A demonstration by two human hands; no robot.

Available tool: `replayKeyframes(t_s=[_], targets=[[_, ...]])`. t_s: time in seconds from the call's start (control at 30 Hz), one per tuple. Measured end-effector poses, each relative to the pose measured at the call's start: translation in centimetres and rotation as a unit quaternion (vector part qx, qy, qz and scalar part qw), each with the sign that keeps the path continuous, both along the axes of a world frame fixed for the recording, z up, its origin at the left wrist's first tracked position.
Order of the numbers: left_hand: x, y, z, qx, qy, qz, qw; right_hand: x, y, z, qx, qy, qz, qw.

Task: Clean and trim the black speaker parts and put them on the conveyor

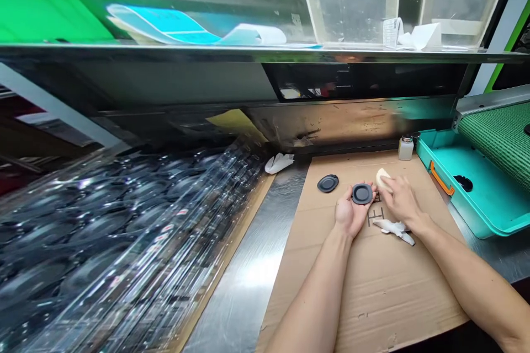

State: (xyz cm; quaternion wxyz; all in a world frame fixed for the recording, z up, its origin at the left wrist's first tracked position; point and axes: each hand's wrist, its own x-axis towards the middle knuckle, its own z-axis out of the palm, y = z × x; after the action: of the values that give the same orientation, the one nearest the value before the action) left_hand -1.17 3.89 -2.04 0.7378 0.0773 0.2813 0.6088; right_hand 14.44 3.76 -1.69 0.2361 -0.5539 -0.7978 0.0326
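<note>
My left hand (350, 214) holds a small dark rounded part (362, 194) with a raised rim, its face turned up. Close on its right, my right hand (399, 198) grips a cream-coloured pad (382, 177), apart from the part. Another dark part (328, 183) of similar shape lies on the cardboard sheet (364, 287), left of my hands. Just below my right hand rests a crumpled white cloth or tissue (394, 229). Printed characters on the cardboard are partly covered by my hands.
Stacked clear plastic trays (136, 253) with dark round parts fill the left. A small bottle (406, 148) stands at the cardboard's back right corner. On the right sit a teal bin (488, 204) holding a black piece and a green conveyor belt (501, 132). A metal shelf edge (248, 54) crosses above.
</note>
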Motion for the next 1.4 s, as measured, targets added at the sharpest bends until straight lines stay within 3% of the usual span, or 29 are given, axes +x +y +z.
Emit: replayKeyframes(t_s=[0.07, 0.13, 0.27, 0.4, 0.47, 0.57, 0.63, 0.7, 0.77, 0.87, 0.97, 1.03, 1.13, 1.3, 1.4], targets=[[0.0, -0.1, 0.0, -0.004, -0.003, -0.016, 1.0, -1.6, -1.3, 0.1, 0.028, -0.011, 0.09, 0.995], [-0.1, -0.3, 0.0, 0.008, -0.001, -0.031, 0.999, -2.8, -2.2, 0.3, 0.042, -0.045, 0.133, 0.989], [-0.1, -0.1, -0.3, 0.021, 0.021, -0.009, 1.0, -3.6, -2.8, 0.9, 0.026, -0.09, 0.032, 0.995], [0.0, 0.1, -0.6, 0.012, 0.022, -0.025, 0.999, -3.4, -2.9, 1.0, 0.03, -0.118, 0.097, 0.988], [0.0, 0.0, -0.6, 0.016, 0.036, -0.03, 0.999, -3.0, -2.3, 0.9, 0.032, -0.126, 0.069, 0.989], [0.0, 0.0, -0.7, 0.016, 0.062, -0.029, 0.998, -1.5, -0.7, 0.7, 0.024, -0.093, -0.029, 0.995], [0.0, 0.1, -0.7, 0.018, 0.066, -0.033, 0.997, -0.3, 0.3, 0.5, 0.026, -0.019, -0.036, 0.999], [-0.1, 0.3, -0.7, 0.021, 0.065, -0.024, 0.997, 0.6, 0.6, 0.5, 0.033, 0.068, 0.014, 0.997], [-0.3, 0.3, -0.8, 0.022, 0.065, -0.014, 0.998, 1.0, 0.4, 0.7, 0.022, 0.109, 0.106, 0.988], [-0.3, 0.2, -0.9, 0.029, 0.085, -0.025, 0.996, 1.0, -0.3, 1.5, -0.025, 0.07, 0.235, 0.969], [-0.3, 0.0, -1.0, 0.049, 0.112, -0.057, 0.991, 0.9, -0.9, 2.3, -0.05, 0.035, 0.279, 0.958], [-0.3, -0.1, -1.1, 0.056, 0.123, -0.061, 0.989, 0.8, -1.1, 2.7, -0.055, 0.008, 0.255, 0.965], [-0.2, 0.0, -1.2, 0.047, 0.133, -0.032, 0.989, 0.7, -1.3, 2.8, -0.056, -0.048, 0.155, 0.985], [0.3, 0.0, -1.3, 0.035, 0.125, -0.034, 0.991, 0.4, -1.4, 2.5, -0.072, -0.053, 0.174, 0.981], [0.5, 0.1, -1.3, 0.033, 0.114, -0.036, 0.992, 0.4, -1.0, 1.9, -0.032, -0.027, 0.069, 0.997]])
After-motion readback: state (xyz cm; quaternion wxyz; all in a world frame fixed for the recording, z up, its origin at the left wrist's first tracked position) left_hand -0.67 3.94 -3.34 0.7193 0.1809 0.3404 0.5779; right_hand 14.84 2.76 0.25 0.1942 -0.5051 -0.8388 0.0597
